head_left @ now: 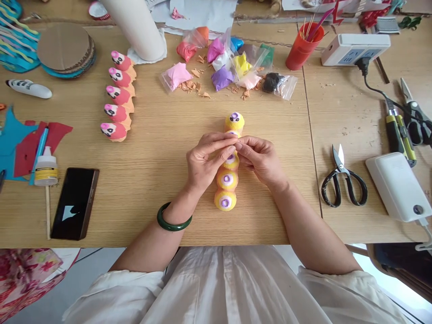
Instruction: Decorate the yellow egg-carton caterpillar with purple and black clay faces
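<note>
Inwardly angled, left hand (205, 157) meets right hand (263, 157)

The table (141, 211) is light wood-grain, a dark seam (312, 130) running from far edge to near edge (slightly slanted, right of the middle). Past the near edge shows pale floor (88, 271), brightly lit beside a dark chair (405, 258) toward the right corner.

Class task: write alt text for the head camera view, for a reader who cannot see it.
A person's left hand and right hand meet over a row of purple-ringed yellow bumps on a wooden table. Beyond lie bags of colourful clay-like material; a row of red bumps sits to the left, scissors to the right.
</note>
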### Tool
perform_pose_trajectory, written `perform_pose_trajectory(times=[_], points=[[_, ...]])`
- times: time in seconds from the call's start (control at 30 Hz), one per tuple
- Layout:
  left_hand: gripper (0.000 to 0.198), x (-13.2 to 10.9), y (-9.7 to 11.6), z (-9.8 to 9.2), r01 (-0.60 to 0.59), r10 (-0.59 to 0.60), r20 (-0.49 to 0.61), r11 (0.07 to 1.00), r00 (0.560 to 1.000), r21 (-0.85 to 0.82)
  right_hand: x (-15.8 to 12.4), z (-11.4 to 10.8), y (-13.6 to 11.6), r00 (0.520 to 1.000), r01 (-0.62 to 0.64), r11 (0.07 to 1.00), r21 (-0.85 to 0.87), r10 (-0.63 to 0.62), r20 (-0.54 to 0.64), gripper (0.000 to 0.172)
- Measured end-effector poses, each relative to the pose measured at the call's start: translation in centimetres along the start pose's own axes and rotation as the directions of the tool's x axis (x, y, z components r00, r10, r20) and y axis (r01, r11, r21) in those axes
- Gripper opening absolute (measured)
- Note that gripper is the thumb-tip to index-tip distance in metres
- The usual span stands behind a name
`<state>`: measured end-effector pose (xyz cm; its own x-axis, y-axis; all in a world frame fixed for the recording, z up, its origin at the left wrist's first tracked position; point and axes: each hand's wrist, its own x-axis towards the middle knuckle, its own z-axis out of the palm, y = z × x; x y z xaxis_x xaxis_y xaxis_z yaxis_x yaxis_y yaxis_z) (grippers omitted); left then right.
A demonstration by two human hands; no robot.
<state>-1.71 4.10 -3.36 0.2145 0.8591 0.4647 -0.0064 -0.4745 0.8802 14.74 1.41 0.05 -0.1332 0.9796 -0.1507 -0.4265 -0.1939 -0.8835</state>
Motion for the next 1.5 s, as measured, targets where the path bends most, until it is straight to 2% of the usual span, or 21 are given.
perform_pose_trajectory(times=[0.23,0.4,0.57,0.8,1.0,1.23,1.5], points=[[0.006,0.09,-0.07,0.2,-0.024,0.02,-0.069,0.998,0.997,-0.064,-0.35,0.25,-0.14,0.999,-0.046,0.999,-0.019,0.047,0.022,0.051],[0.022,0.08,0.31,0.31,0.009,-0.011,-0.113,1.0,0.993,-0.017,-0.62,0.33,-0.45,0.998,-0.065,0.997,-0.048,0.065,-0.005,0.049],[0.009,-0.01,0.36,0.14,-0.022,0.019,-0.054,0.999,0.998,-0.048,-0.59,0.02,-0.56,0.995,-0.088,0.995,-0.053,0.09,0.04,0.049],[0.012,0.01,0.16,-0.03,-0.032,0.032,-0.011,0.999,0.999,-0.044,-0.22,-0.17,-0.15,0.993,-0.062,0.998,0.024,0.059,0.106,0.05],[0.016,-0.04,0.09,0.23,-0.011,0.012,0.008,0.996,1.0,-0.086,0.0,-0.42,-0.04,0.995,-0.054,0.998,0.036,0.05,0.09,0.049],[0.017,-0.04,0.16,-0.1,0.03,-0.03,0.009,1.0,1.0,-0.003,0.07,-0.35,0.04,0.998,-0.041,0.999,-0.011,0.042,0.056,0.051],[0.01,0.12,0.33,-0.11,-0.012,0.012,-0.013,1.0,1.0,-0.001,0.1,-0.37,0.06,0.998,-0.023,1.0,-0.008,0.023,0.054,0.051]])
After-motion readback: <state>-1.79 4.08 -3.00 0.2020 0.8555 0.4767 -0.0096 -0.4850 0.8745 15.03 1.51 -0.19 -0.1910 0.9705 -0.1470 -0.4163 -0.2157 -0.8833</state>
